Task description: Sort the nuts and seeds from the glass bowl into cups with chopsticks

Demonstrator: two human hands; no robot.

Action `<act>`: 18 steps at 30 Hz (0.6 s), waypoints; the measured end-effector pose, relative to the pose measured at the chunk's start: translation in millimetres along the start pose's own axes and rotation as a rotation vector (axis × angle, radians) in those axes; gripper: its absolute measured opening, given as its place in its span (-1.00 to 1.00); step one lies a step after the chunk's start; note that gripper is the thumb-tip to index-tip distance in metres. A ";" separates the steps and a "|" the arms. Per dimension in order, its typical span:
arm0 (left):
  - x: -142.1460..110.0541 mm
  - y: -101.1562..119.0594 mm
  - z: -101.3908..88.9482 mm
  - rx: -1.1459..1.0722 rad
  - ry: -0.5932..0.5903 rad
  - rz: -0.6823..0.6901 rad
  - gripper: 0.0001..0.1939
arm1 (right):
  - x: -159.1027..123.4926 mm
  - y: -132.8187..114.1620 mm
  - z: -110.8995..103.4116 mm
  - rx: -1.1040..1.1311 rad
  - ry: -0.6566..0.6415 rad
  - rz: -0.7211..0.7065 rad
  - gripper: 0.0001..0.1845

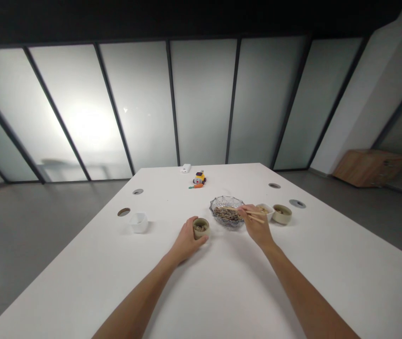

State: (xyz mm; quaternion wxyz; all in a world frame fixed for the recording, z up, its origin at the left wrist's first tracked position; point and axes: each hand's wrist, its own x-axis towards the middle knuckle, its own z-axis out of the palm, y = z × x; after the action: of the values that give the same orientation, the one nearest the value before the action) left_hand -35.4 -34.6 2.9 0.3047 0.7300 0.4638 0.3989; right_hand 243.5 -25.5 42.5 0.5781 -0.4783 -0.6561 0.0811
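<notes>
My left hand (187, 241) is wrapped round a small beige cup (201, 227) that stands on the white table (222, 292) and holds some brownish bits. My right hand (256, 227) is closed on a pair of wooden chopsticks (245, 211), whose tips reach left over a glass bowl (226, 211) filled with dark mixed pieces. The glass bowl sits between the two hands, just right of the beige cup. Right of my right hand stand a small white cup (265, 210) and another beige cup (282, 213).
A white cup (139, 221) stands at the left near two round cable holes (123, 212). At the far edge lie a small colourful toy (199, 178), an orange piece (196, 186) and a white box (185, 168). A wooden cabinet (370, 167) stands on the floor at right.
</notes>
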 end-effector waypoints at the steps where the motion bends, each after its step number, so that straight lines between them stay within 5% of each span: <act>1: 0.1 0.1 0.0 0.000 0.000 0.001 -0.33 | -1.4 2.4 2.0 0.022 -0.017 -0.008 -0.49; 12: -0.4 -1.1 0.5 0.011 0.003 0.003 -0.33 | -9.1 5.4 17.3 0.111 -0.122 -0.047 -0.57; 18: -0.5 -0.9 0.0 0.018 -0.002 -0.011 -0.30 | -8.0 9.2 12.2 0.064 -0.047 -0.022 -0.56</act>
State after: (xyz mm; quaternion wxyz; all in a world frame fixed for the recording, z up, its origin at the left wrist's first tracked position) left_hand -35.9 -34.7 2.0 0.3005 0.7306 0.4710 0.3925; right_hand 237.2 -21.0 27.1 0.5786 -0.4503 -0.6715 0.1070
